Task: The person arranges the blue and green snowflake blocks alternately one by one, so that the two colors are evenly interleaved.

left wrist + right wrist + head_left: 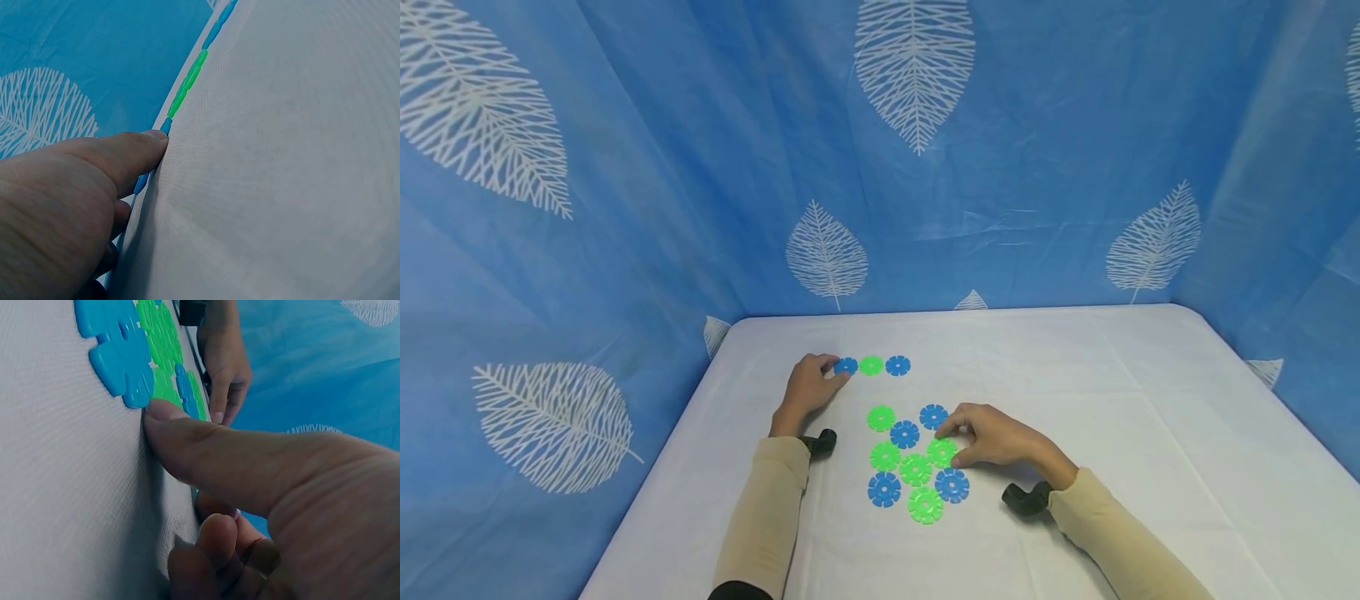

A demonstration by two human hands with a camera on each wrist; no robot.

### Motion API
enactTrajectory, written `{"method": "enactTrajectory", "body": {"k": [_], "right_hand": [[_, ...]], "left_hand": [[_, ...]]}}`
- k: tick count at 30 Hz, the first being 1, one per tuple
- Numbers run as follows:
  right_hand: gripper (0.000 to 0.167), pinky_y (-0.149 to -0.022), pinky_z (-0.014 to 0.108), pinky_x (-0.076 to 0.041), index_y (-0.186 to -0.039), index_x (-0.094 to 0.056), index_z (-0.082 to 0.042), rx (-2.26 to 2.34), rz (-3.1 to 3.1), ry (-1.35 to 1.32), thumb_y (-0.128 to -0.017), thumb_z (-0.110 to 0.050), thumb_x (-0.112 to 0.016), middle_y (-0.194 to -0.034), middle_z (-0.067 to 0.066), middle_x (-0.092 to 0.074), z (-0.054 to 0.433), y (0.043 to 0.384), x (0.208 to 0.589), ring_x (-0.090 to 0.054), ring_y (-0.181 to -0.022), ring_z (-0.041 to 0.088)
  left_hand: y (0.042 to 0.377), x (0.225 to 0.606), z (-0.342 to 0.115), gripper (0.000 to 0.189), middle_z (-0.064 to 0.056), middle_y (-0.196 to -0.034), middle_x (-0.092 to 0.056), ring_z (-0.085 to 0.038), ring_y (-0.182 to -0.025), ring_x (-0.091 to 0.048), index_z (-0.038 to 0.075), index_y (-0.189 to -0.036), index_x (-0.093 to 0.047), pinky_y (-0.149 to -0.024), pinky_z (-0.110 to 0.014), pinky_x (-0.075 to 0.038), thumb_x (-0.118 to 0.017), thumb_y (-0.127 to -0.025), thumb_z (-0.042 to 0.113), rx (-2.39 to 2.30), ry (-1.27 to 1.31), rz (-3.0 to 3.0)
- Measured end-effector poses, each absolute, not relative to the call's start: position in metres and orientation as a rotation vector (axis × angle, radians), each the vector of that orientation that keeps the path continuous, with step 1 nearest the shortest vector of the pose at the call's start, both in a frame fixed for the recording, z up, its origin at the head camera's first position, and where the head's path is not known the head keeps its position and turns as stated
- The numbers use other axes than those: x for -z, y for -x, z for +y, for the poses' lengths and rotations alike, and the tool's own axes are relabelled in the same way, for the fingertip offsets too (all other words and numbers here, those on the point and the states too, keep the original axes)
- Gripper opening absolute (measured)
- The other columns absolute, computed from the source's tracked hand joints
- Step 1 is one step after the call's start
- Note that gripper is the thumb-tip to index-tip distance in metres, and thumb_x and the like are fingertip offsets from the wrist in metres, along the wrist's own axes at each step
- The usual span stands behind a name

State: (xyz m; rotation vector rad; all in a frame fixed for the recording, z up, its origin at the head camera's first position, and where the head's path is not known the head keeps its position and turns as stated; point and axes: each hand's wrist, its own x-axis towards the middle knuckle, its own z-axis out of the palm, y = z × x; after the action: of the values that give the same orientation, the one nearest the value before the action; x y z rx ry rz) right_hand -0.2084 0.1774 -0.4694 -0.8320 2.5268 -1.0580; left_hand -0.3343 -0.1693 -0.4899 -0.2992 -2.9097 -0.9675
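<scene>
At the far left of the white table, my left hand (810, 387) holds a blue notched plastic disc (847, 365) by its edges, thumb on the near side. A green disc (871, 365) and another blue one (898, 365) continue that row to the right. My right hand (1000, 437) has thumb and forefinger at opposite edges of a green disc (940, 452) within the nearer group. In the right wrist view the thumb (187, 434) presses down beside a blue disc (119, 350), its tip at the green disc's edge. Its other fingers curl below.
Several more green and blue discs lie flat in the nearer group, among them a blue disc (884, 489) and a green disc (925, 505) at the front. A blue leaf-patterned curtain (1000, 167) stands behind the table (1150, 433) and along its sides.
</scene>
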Motion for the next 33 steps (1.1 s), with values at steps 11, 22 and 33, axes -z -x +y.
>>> {"method": "enactTrajectory", "body": {"k": [11, 22, 33], "right_hand": [[0.04, -0.062, 0.023, -0.046, -0.116, -0.071, -0.021, 1.094, 2.52, 0.837, -0.079, -0.02, -0.086, -0.109, -0.005, -0.067, 0.1762, 0.2109, 0.4701, -0.046, -0.059, 0.004], [0.033, -0.06, 0.021, -0.049, -0.11, -0.074, -0.024, 1.054, 2.574, 0.977, -0.079, -0.027, -0.086, -0.091, -0.012, -0.068, 0.1765, 0.2117, 0.4709, -0.053, -0.065, 0.003], [0.033, -0.075, 0.023, -0.055, -0.107, -0.077, -0.024, 1.008, 2.643, 0.975, -0.075, -0.022, -0.086, -0.095, -0.018, -0.071, 0.1768, 0.2116, 0.4716, -0.064, -0.085, 0.002]], "left_hand": [[0.3357, 0.4902, -0.1683, 0.046, -0.013, -0.116, -0.066, -0.029, -0.11, -0.062, 0.009, -0.129, -0.068, -0.097, -0.048, -0.051, -0.072, -0.092, 0.036, 0.983, 0.295, -2.902], [0.3361, 0.4923, -0.1687, 0.046, -0.013, -0.111, -0.067, -0.029, -0.105, -0.062, 0.007, -0.126, -0.069, -0.095, -0.047, -0.051, -0.073, -0.091, 0.036, 0.949, 0.312, -2.884], [0.3359, 0.4926, -0.1683, 0.045, -0.013, -0.108, -0.066, -0.028, -0.102, -0.062, 0.008, -0.126, -0.07, -0.092, -0.046, -0.052, -0.073, -0.091, 0.036, 0.942, 0.299, -2.883]]}}
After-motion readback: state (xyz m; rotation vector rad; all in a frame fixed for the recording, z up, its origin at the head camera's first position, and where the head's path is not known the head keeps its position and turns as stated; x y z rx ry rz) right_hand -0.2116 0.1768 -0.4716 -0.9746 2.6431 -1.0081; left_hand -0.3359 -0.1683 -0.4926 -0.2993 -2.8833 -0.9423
